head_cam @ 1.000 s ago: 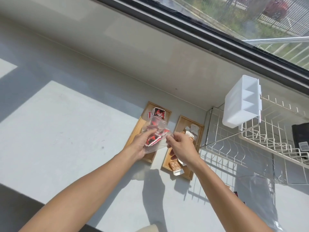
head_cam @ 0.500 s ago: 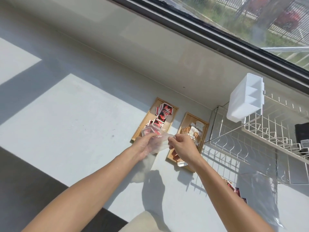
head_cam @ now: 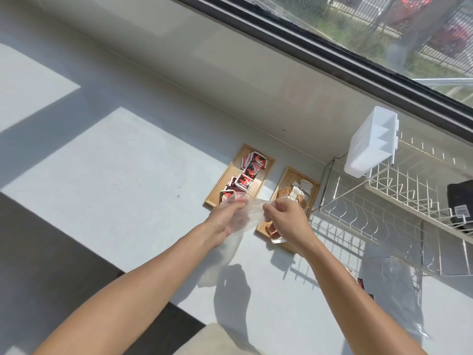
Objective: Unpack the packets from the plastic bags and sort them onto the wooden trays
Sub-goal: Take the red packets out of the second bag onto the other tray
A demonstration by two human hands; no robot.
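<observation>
Clear plastic bag (head_cam: 244,216): held above the counter, in front of the near ends of the two trays. Its top edge is stretched left to right between both hands; the body hangs slack from the left hand, long axis running down and toward the near left. It looks empty, though the film is too sheer to be sure.

Left hand (head_cam: 226,221): fingers closed on the bag's left part. Right hand (head_cam: 285,221): fingers pinched shut on the bag's right edge.

Left wooden tray (head_cam: 231,166): rectangular, long axis running from near left to far right. Holds red packets (head_cam: 249,172) strewn along its length, overlapping.

Right wooden tray (head_cam: 288,175): just beside the left tray, parallel to it, with a strip of counter between. Holds brown and white packets (head_cam: 294,193); its near end is partly hidden by the right hand.

White counter (head_cam: 128,175): sunlit in patches, bearing both trays.

White wire dish rack (head_cam: 384,206): right of the trays, close to the right tray's edge. White plastic caddy (head_cam: 368,142): hung on the rack's far left corner.

Second clear bag (head_cam: 391,285): lies on the counter at near right, beyond the right forearm, with red packets partly visible at its left edge.

Window (head_cam: 358,34): runs along the far side.
</observation>
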